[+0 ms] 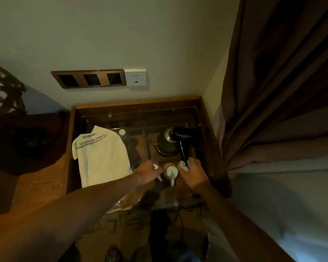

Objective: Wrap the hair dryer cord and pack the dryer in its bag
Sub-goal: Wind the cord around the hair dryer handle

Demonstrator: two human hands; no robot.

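Both hands reach out over a dim wooden table [45, 186] set in the corner of the room. On the right, the right hand [194, 173] is closed round the lower end of the handle of a black hair dryer [182, 140], holding it upright so the barrel points left over a dark green kettle [167, 146] farther back. On the left, the left hand [147, 172] has its fingers pinched on something thin and pale; whether that is part of the cord I cannot tell, as the light is poor. Between the two hands stands a white mug [170, 172], its handle turned toward the near side. Below the hands, loops of dark cord [180, 222] trail down over the near edge of the table. To the left lies a white cloth bag [102, 157] with printed lettering, flat on the table and well apart from the dryer. Beyond, on the far wall, are a brown switch panel [89, 79] and a white wall plate [135, 79]; a brown curtain [273, 82] hangs at the right.

Judging by this, the wrapping is only beginning: the cord hangs loose and the dryer is not bagged. The next move calls for gathering the slack cord and winding it round the handle while the right hand steadies the dryer.
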